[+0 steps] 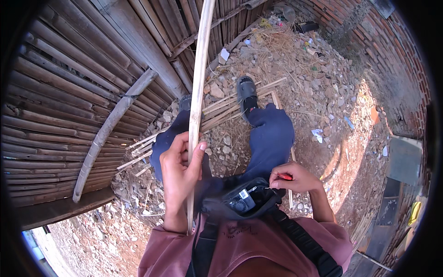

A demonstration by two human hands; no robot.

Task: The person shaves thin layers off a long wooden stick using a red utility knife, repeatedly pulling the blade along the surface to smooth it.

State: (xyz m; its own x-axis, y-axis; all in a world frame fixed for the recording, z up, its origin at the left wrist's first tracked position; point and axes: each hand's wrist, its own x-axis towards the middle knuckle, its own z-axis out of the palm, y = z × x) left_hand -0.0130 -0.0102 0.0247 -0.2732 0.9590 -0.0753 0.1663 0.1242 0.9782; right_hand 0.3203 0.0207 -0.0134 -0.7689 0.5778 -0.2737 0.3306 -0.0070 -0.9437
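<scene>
Wood strip (198, 83) pinched by left fingers (182, 141), seemingly for steadiness; right fingers (278, 177) clasp a red object (285, 177), open pouch (214, 206) beside them.

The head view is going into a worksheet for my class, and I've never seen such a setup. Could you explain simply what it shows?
There is no machine here, just a person's own two hands. A wide, curved-edge camera worn on the person's head looks down, so left in the picture is their left.

The left hand grips a long, pale wooden strip. The right hand holds a small red object, too small to name surely, beside an open dark bag at the waist.

Below is stony ground with scattered litter. More strips lie there around the feet. A slatted wall stands on the left, a brick wall on the right.
</scene>
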